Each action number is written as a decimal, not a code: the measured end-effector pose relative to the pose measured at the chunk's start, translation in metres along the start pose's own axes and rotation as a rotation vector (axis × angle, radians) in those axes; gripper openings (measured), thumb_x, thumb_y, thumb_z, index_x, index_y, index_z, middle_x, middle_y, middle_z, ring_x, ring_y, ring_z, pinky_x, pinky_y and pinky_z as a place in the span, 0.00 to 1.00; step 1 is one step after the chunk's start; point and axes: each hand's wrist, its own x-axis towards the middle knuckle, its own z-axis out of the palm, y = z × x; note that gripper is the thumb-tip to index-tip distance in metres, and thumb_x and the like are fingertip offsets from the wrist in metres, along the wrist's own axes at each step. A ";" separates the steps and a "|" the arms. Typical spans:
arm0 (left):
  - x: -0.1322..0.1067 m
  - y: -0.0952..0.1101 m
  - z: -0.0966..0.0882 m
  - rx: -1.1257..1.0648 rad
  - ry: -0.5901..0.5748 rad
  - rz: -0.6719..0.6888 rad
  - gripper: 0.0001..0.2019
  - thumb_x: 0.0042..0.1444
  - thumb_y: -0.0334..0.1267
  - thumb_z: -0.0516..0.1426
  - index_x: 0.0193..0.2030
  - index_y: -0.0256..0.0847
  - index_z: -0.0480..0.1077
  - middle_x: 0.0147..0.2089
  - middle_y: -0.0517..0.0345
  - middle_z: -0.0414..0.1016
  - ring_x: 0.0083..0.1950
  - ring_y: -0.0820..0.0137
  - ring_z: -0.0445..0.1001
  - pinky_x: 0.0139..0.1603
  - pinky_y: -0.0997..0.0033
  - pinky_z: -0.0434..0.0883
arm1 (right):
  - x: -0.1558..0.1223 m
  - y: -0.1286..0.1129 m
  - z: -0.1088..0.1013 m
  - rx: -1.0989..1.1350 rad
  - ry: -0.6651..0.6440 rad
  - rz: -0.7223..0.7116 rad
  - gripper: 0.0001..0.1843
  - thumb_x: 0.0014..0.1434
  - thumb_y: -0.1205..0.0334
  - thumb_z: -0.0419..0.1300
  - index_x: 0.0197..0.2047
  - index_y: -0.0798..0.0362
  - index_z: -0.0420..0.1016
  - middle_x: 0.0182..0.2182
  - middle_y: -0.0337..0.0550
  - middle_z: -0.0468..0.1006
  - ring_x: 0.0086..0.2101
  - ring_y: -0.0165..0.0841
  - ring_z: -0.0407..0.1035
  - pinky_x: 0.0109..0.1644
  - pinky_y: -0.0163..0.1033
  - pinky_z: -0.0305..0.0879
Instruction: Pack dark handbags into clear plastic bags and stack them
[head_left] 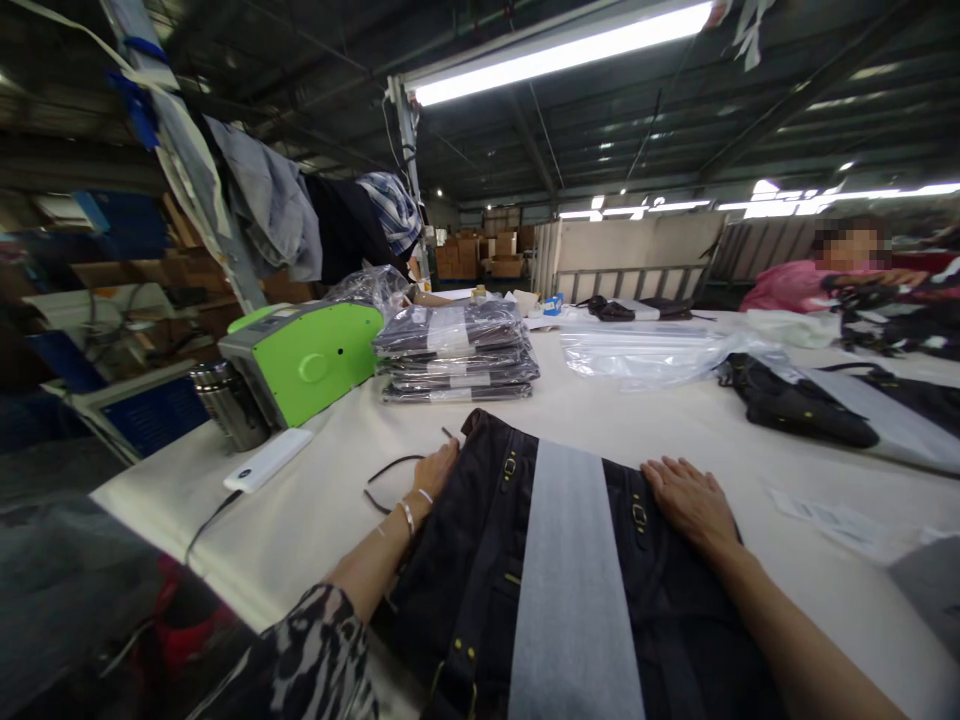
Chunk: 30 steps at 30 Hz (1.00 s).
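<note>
A black bag (480, 560) with brass-coloured buckles and straps lies in front of me on the table. Down its middle runs a pale grey-white strip (574, 570) of thin wrapping. At the bag's upper left edge, my left hand (435, 470) is closed on the side, its fingertips partly hidden by the fabric. My right hand (691, 500) rests flat on the upper right edge, fingers stretched out. A thin dark cord (394, 468) lies on the table beside my left hand.
Beyond the bag stands a stack of plastic-wrapped bags (457, 350), with a green machine (322, 355), a steel flask (229, 405) and a white power bank (268, 460) to its left. Clear plastic sleeves (645, 355) and another black bag (802, 405) lie right. A person (787, 285) works farther back.
</note>
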 end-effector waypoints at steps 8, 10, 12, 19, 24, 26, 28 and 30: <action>-0.035 -0.011 -0.009 -0.465 -0.018 0.024 0.16 0.56 0.53 0.55 0.34 0.41 0.71 0.35 0.55 0.78 0.41 0.62 0.77 0.41 0.67 0.71 | 0.002 0.001 0.006 0.016 0.037 0.000 0.23 0.68 0.61 0.44 0.62 0.44 0.70 0.63 0.49 0.67 0.62 0.50 0.58 0.61 0.63 0.54; -0.042 -0.007 0.002 -0.667 -0.125 -0.027 0.15 0.47 0.51 0.62 0.29 0.41 0.71 0.33 0.55 0.78 0.43 0.58 0.77 0.44 0.65 0.71 | 0.001 0.001 0.006 0.015 0.049 -0.010 0.23 0.68 0.62 0.44 0.61 0.45 0.70 0.63 0.49 0.68 0.62 0.51 0.59 0.61 0.63 0.54; -0.047 -0.005 0.008 -0.785 -0.229 -0.084 0.15 0.44 0.50 0.64 0.29 0.40 0.72 0.32 0.53 0.79 0.42 0.56 0.78 0.43 0.62 0.73 | 0.001 0.001 0.005 0.019 0.058 -0.021 0.23 0.67 0.62 0.44 0.61 0.45 0.70 0.62 0.50 0.68 0.61 0.50 0.60 0.60 0.63 0.55; -0.062 -0.019 0.006 -1.189 -0.330 -0.131 0.20 0.48 0.48 0.63 0.43 0.35 0.71 0.39 0.49 0.80 0.40 0.61 0.79 0.43 0.64 0.74 | 0.001 0.002 0.003 0.104 0.078 -0.047 0.23 0.67 0.63 0.44 0.58 0.47 0.72 0.58 0.53 0.72 0.58 0.47 0.63 0.60 0.60 0.55; -0.066 -0.016 0.001 -0.469 -0.038 -0.078 0.18 0.56 0.37 0.57 0.53 0.34 0.67 0.50 0.43 0.77 0.50 0.56 0.76 0.52 0.59 0.71 | 0.002 0.002 0.004 0.149 0.076 -0.052 0.22 0.67 0.62 0.44 0.57 0.49 0.72 0.56 0.53 0.74 0.57 0.45 0.64 0.61 0.57 0.54; -0.066 0.000 -0.016 -0.142 0.111 0.017 0.25 0.56 0.34 0.58 0.61 0.36 0.62 0.59 0.41 0.72 0.58 0.55 0.72 0.58 0.56 0.68 | 0.002 0.001 0.004 0.167 0.071 -0.052 0.22 0.67 0.62 0.45 0.57 0.48 0.73 0.56 0.53 0.74 0.57 0.45 0.65 0.61 0.57 0.54; -0.070 0.032 -0.039 0.036 0.251 0.181 0.29 0.56 0.34 0.58 0.65 0.39 0.58 0.65 0.41 0.65 0.65 0.54 0.65 0.63 0.53 0.64 | 0.002 0.001 0.003 0.178 0.068 -0.047 0.22 0.67 0.62 0.45 0.58 0.47 0.73 0.56 0.52 0.74 0.57 0.45 0.64 0.62 0.57 0.54; -0.077 0.079 -0.060 0.059 0.328 0.413 0.27 0.59 0.38 0.57 0.65 0.38 0.59 0.68 0.41 0.62 0.69 0.55 0.59 0.68 0.52 0.59 | 0.002 0.001 0.003 0.175 0.071 -0.038 0.22 0.67 0.62 0.45 0.58 0.46 0.72 0.57 0.51 0.74 0.58 0.45 0.64 0.62 0.58 0.54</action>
